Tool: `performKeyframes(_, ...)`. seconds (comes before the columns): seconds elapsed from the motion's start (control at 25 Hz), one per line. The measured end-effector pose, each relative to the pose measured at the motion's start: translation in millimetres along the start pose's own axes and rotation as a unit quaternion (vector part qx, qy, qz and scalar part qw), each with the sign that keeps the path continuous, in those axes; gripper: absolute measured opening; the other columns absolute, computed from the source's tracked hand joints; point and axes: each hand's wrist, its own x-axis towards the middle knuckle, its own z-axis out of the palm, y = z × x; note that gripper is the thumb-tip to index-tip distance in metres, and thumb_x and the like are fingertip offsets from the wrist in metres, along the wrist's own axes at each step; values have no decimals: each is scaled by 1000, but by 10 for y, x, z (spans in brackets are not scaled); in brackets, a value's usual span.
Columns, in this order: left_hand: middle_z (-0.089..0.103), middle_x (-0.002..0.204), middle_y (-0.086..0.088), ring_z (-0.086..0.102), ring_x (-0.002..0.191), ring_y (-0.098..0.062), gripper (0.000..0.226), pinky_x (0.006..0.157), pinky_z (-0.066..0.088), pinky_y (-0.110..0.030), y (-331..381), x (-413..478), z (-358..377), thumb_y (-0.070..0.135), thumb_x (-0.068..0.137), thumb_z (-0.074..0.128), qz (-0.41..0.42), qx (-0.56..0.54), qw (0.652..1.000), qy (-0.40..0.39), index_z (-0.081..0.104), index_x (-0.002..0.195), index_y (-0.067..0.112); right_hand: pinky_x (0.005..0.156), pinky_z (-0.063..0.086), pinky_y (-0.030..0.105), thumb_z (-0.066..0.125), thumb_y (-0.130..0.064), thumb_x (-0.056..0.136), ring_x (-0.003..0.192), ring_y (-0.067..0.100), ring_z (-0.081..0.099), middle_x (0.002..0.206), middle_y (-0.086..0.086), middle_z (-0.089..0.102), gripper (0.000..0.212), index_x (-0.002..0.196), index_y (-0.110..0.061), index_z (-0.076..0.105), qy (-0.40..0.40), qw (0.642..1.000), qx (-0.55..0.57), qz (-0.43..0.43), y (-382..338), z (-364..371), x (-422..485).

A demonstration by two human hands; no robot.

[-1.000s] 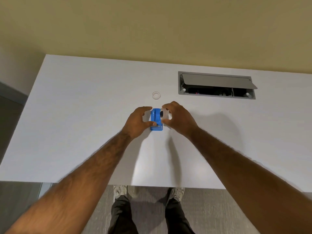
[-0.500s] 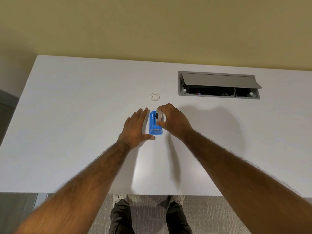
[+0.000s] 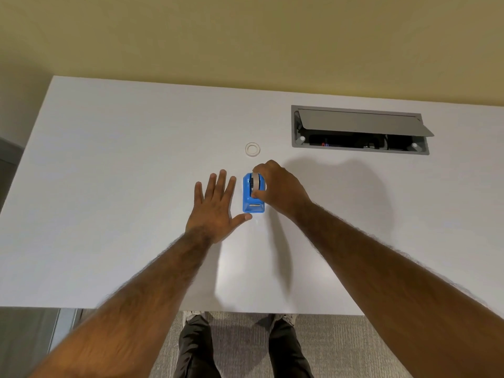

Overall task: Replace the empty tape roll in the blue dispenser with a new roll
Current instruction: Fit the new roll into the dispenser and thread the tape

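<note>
Two hands work at the worktop [image 3: 109,159]: my right hand [image 3: 278,190] pinches the tape roll [image 3: 255,180] in the blue dispenser [image 3: 253,196]; my left hand [image 3: 215,207] lies spread flat, empty, beside it.

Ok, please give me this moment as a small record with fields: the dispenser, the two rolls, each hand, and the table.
dispenser: blue dispenser standing on the white table
new roll: tape roll seated in the dispenser's top
old roll: empty ring lying flat on the table beyond the dispenser, touching nothing
left hand: left hand open, fingers spread, just left of the dispenser
right hand: right hand curled over the tape roll, fingertips on it
table hatch: grey cable hatch, lid open
</note>
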Motion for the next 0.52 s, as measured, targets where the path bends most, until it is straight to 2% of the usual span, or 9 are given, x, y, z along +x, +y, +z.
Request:
performKeyframes(0.12, -27, 165, -5, -22, 153, -28, 95, 124, -6, -56, -8, -52, 85, 84, 88, 6, -2, 16, 1000, 22, -18, 158, 23, 72, 46, 20, 75, -29, 78, 80, 14, 57, 107, 8, 63, 45, 116, -12, 58, -1, 1000, -5, 3, 16, 20, 23)
performKeyframes(0.36, -24, 167, -6, -21, 154, -28, 95, 124, -4, -56, -15, -42, 127, 83, 90, 10, 4, 10, 999, 31, -16, 158, 23, 69, 44, 21, 77, -32, 75, 78, 15, 56, 105, 7, 61, 47, 114, -15, 57, -6, 1000, -1, 10, 40, 81, 65)
performKeyframes(0.44, -24, 166, -5, -23, 153, -27, 97, 124, -7, -55, -26, -57, 93, 84, 89, 11, 12, -4, 1000, 21, -15, 159, 23, 70, 45, 22, 77, -32, 75, 79, 16, 58, 105, 7, 61, 48, 115, -15, 57, -7, 1000, -3, 6, 50, 85, 73)
performKeyframes(0.52, -16, 169, -3, -18, 155, -23, 99, 125, -7, -52, -54, -81, 20, 86, 87, 11, 21, -66, 997, 17, -6, 161, 22, 71, 46, 23, 77, -32, 75, 82, 19, 60, 106, 7, 61, 49, 116, -14, 58, -15, 1000, 0, 2, 61, 76, 81)
